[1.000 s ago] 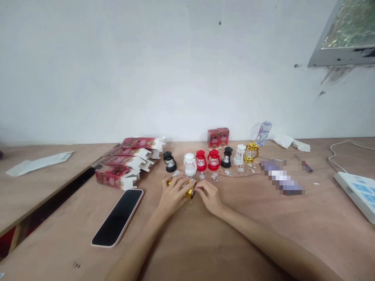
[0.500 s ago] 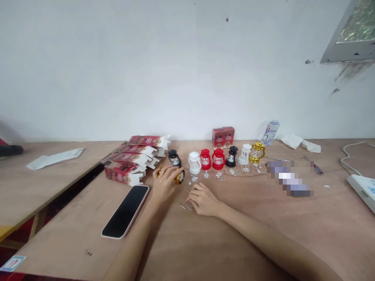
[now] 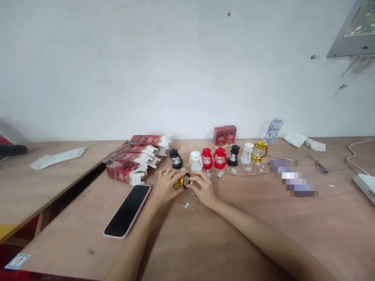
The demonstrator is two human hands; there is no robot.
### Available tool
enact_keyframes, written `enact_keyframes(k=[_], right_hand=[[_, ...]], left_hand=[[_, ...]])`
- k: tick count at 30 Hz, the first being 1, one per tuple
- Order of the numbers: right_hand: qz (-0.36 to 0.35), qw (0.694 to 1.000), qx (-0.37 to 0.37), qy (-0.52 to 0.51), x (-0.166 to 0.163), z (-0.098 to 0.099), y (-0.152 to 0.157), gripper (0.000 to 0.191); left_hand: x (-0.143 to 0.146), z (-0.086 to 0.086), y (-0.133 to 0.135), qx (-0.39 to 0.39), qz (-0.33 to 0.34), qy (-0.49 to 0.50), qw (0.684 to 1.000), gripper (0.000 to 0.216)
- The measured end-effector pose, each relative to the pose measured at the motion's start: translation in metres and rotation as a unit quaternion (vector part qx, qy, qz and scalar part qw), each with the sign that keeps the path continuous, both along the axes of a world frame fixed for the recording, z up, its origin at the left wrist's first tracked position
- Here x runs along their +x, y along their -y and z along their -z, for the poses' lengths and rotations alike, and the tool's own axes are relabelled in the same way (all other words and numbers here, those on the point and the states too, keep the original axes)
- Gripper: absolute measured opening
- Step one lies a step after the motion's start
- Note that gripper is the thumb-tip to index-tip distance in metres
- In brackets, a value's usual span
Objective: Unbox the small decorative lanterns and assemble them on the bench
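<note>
Clasping a gold lantern (image 3: 183, 181), the left hand (image 3: 165, 187) partly hides it.

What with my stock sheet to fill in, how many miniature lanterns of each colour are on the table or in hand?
Black lanterns: 2
White lanterns: 2
Red lanterns: 2
Gold lanterns: 2 (one standing, one in the left hand)
Total: 8
</note>
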State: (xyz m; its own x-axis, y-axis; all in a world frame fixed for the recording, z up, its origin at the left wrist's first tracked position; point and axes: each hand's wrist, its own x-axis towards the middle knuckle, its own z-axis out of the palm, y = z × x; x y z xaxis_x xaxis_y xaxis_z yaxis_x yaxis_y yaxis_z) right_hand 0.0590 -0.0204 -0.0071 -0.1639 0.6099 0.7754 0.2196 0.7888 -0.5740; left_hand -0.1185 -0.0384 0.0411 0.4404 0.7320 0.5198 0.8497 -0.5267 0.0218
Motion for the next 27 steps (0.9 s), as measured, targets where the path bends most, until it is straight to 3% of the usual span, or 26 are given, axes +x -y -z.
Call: enact_keyframes(k=[5, 10, 20, 27], right_hand=[[-0.078, 0.995, -0.041, -0.038, 0.003, 0.0, -0.003, 0.009], [-0.097, 0.993, -0.051, -0.042, 0.001, 0.002, -0.003, 0.01], [-0.021, 0.99, 0.101, 0.099, 0.0, 0.012, 0.001, 0.017], [0.031, 0.975, 0.189, 0.111, -0.001, 0.012, 0.004, 0.014]], left_hand=[[-0.006, -0.003, -0.001, -0.042, 0.044, 0.004, 0.998, 0.052], [-0.008, -0.003, -0.002, -0.062, 0.047, -0.005, 0.997, 0.054], [-0.012, 0.006, -0.007, -0.058, 0.063, 0.0, 0.996, 0.052], [-0.008, 0.006, -0.006, -0.055, 0.076, -0.001, 0.996, 0.048]])
